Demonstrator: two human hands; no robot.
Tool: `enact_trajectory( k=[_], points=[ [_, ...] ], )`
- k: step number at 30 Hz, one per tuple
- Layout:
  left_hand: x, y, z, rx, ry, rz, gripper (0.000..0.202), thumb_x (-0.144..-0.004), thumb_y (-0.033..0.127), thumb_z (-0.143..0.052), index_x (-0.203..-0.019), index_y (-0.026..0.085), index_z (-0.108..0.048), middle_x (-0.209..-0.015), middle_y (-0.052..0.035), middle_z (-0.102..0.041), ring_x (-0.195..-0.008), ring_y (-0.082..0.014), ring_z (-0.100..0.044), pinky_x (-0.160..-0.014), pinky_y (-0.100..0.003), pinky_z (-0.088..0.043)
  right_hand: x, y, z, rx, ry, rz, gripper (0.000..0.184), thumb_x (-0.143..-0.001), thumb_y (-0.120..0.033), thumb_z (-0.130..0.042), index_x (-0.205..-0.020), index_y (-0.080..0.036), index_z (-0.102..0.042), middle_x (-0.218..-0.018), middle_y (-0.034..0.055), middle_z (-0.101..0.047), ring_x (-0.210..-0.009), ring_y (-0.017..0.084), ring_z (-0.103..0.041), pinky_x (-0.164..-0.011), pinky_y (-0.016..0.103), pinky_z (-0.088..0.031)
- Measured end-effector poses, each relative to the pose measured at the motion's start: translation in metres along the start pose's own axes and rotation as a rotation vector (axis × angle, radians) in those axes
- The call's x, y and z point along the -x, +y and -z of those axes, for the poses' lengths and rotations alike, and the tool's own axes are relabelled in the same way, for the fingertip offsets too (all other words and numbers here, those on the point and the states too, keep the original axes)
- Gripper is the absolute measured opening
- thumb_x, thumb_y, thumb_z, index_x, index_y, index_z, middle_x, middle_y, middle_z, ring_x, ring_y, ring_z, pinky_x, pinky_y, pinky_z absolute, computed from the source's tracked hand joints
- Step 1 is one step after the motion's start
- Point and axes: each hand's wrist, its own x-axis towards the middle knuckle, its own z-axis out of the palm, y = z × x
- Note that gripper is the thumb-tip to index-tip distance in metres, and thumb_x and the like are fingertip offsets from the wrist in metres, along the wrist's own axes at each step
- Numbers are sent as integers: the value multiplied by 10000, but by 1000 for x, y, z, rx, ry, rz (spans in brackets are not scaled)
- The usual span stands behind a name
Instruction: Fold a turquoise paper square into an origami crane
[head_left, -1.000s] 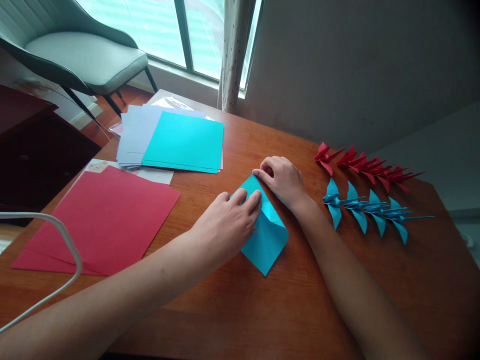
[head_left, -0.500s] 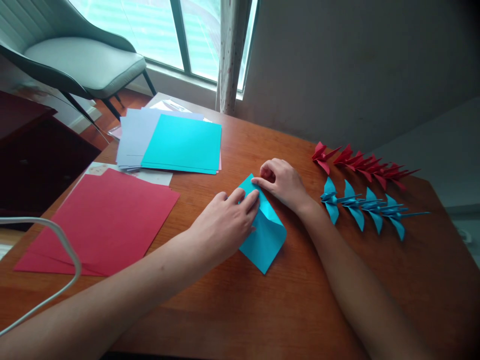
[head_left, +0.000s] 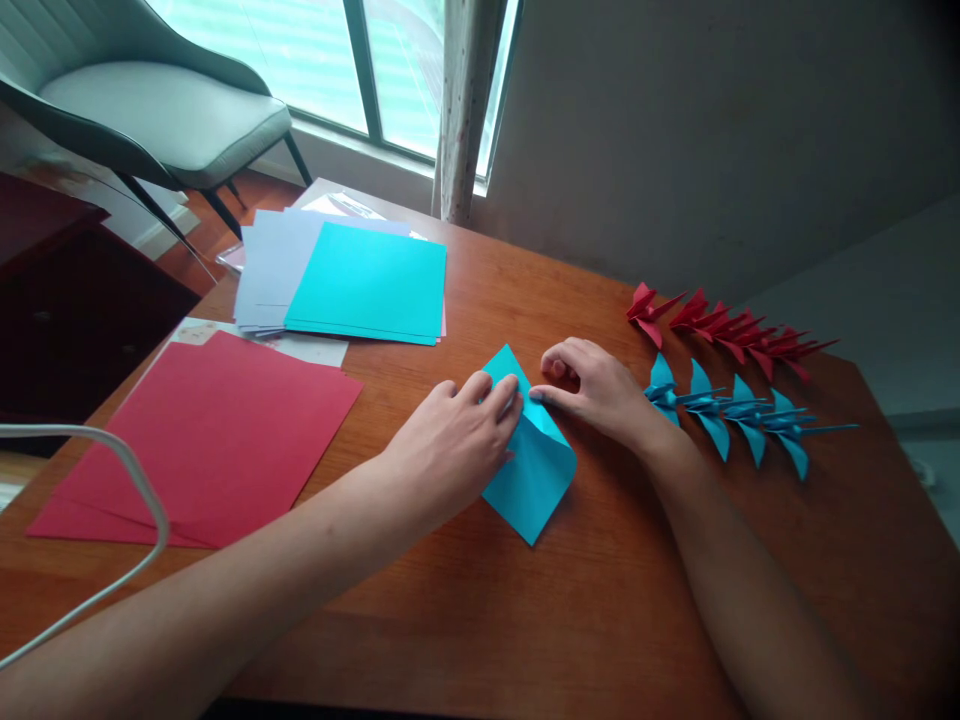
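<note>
A folded blue paper sheet [head_left: 534, 472] lies on the wooden table [head_left: 570, 610], its far corner pointing away from me. My left hand [head_left: 454, 447] lies flat on its left half with fingers stretched out, pressing it down. My right hand [head_left: 596, 390] has its fingers curled and its forefinger tip pressed on the paper's upper right edge, close to the left fingertips.
Several blue paper cranes [head_left: 731, 415] and red paper cranes [head_left: 731, 325] lie in rows to the right. Red sheets [head_left: 206, 440], a blue sheet stack [head_left: 367, 285] on lilac sheets [head_left: 274, 265] lie left. A white cable [head_left: 112, 470] loops at the left edge. A grey chair [head_left: 161, 110] stands beyond.
My right hand has slid along the paper's upper right edge, from the far corner down towards me. The left hand has stayed pressed on the paper.
</note>
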Motion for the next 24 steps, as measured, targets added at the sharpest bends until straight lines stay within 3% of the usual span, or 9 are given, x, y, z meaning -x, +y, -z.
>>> enact_trajectory(
  k=[10,13,16,19,24],
  points=[
    [0,0,-1,0,-3,2,503,-990,403,-519,-1431,164,-517,-1487,-124,-503,-1159,-307,-520,-748,-408,-478,-62,-15,-18,130,173,-197,278,-898,-483,-644,-827,-224,-576,-877,25,-668,-861,216,-585,-659,302,-348],
    [0,0,-1,-2,8,1,497,-982,397,-532,-1419,161,-521,-1473,-129,-510,-1148,-307,-527,-749,-403,-479,-69,-17,-23,150,239,-255,242,-918,-454,-611,-859,-220,-592,-901,49,-687,-895,240,-599,-664,311,-365],
    [-1,0,-1,6,26,4,470,-974,401,-542,-1359,131,-553,-1424,-144,-535,-1113,-310,-538,-747,-404,-484,-59,-14,-22,-3,286,-217,254,-945,-452,-572,-877,-212,-619,-880,47,-690,-878,224,-618,-738,320,-429],
    [-3,-2,-1,36,39,7,403,-971,420,-542,-1222,112,-612,-1348,-162,-568,-1078,-313,-550,-769,-406,-489,-32,-11,-16,-349,286,-220,422,-985,-574,-443,-1010,-205,-646,-886,46,-705,-843,201,-662,-769,324,-492],
    [-4,-2,-4,25,90,101,384,-960,456,-557,-1134,119,-615,-1317,-188,-580,-1073,-326,-560,-777,-408,-488,23,-20,-5,-593,221,-225,508,-973,-631,-430,-1255,-249,-610,-1151,71,-717,-1098,240,-669,-951,401,-523]
  ],
)
